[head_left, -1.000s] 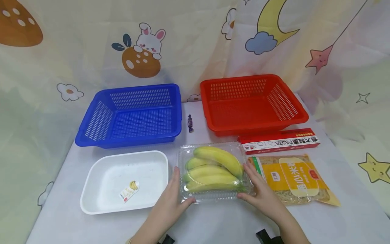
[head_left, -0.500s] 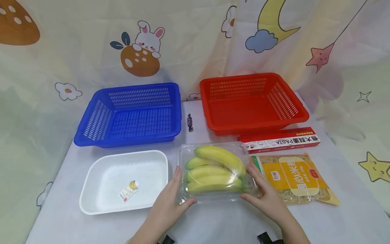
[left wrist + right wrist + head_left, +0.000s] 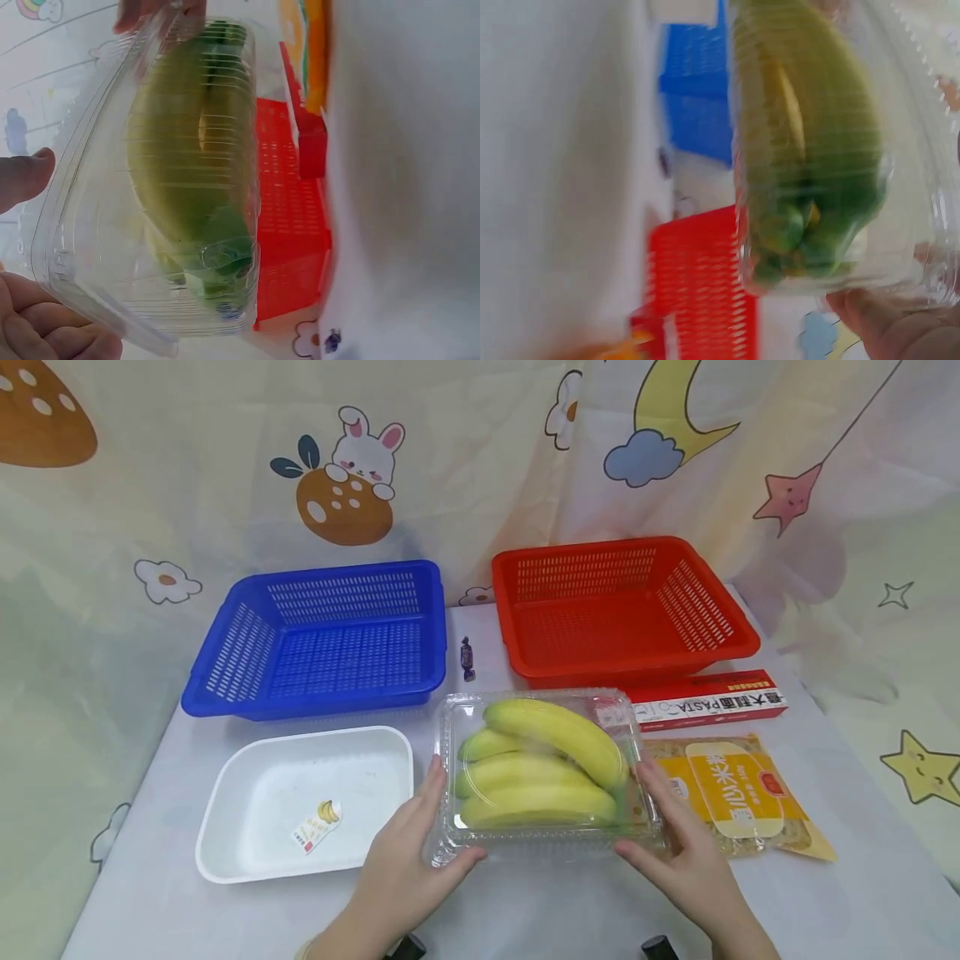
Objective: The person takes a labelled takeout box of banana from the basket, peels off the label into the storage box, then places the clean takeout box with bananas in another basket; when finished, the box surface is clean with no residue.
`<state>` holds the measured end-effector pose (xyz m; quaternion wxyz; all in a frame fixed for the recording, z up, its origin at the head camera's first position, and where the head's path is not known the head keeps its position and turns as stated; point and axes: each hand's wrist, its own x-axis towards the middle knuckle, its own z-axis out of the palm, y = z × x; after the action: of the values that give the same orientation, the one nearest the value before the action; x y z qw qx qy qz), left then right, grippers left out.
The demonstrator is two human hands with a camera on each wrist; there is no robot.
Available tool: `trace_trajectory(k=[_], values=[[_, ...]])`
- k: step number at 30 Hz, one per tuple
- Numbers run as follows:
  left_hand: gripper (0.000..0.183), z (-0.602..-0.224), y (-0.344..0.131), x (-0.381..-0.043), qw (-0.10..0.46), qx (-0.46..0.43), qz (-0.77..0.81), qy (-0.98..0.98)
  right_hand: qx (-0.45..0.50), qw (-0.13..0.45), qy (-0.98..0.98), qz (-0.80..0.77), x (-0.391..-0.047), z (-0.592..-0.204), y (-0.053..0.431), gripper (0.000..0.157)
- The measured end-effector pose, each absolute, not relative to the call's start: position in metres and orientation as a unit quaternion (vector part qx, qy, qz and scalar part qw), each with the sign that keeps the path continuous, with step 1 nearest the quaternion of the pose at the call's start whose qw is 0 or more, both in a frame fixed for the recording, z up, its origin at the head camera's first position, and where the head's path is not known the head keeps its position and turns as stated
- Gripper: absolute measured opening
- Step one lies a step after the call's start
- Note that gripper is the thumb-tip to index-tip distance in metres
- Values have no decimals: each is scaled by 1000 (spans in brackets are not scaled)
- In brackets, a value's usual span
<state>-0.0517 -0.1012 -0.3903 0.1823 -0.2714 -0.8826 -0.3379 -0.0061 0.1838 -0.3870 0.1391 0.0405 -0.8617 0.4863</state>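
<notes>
A clear plastic box (image 3: 528, 842) with several yellow bananas (image 3: 540, 806) inside is held between both hands. My left hand (image 3: 397, 856) grips its left end, thumb along the near side. At the opposite end my right hand (image 3: 686, 852) holds the box the same way. In the left wrist view, curled fingers (image 3: 52, 326) lie at the box's rim, and the box is raised above the white tabletop. The right wrist view shows fingers (image 3: 885, 330) against the box's edge, beside the bananas' green ends (image 3: 802, 232).
Behind stand a blue basket (image 3: 315, 703) and a red basket (image 3: 626, 672), with a wrapped candy (image 3: 467, 660) between them. At left is a white tray (image 3: 247, 856) with a banana label (image 3: 318, 827). A red pasta box (image 3: 720, 700) and a noodle bag (image 3: 750, 793) lie at right.
The box of bananas has risen off the table and shifted slightly right, looking larger. Both hands have moved with it, and it now covers part of the pasta box and noodle bag.
</notes>
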Motion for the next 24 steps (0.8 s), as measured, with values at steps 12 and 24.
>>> trace_trajectory(k=[12, 24], values=[[95, -332, -127, -73, 188, -235, -353, -886, 169, 196, -846, 467, -49, -328, 165, 92], [95, -292, -174, -109, 182, -185, -380, -888, 181, 171, -848, 467, -117, -296, 118, 82]])
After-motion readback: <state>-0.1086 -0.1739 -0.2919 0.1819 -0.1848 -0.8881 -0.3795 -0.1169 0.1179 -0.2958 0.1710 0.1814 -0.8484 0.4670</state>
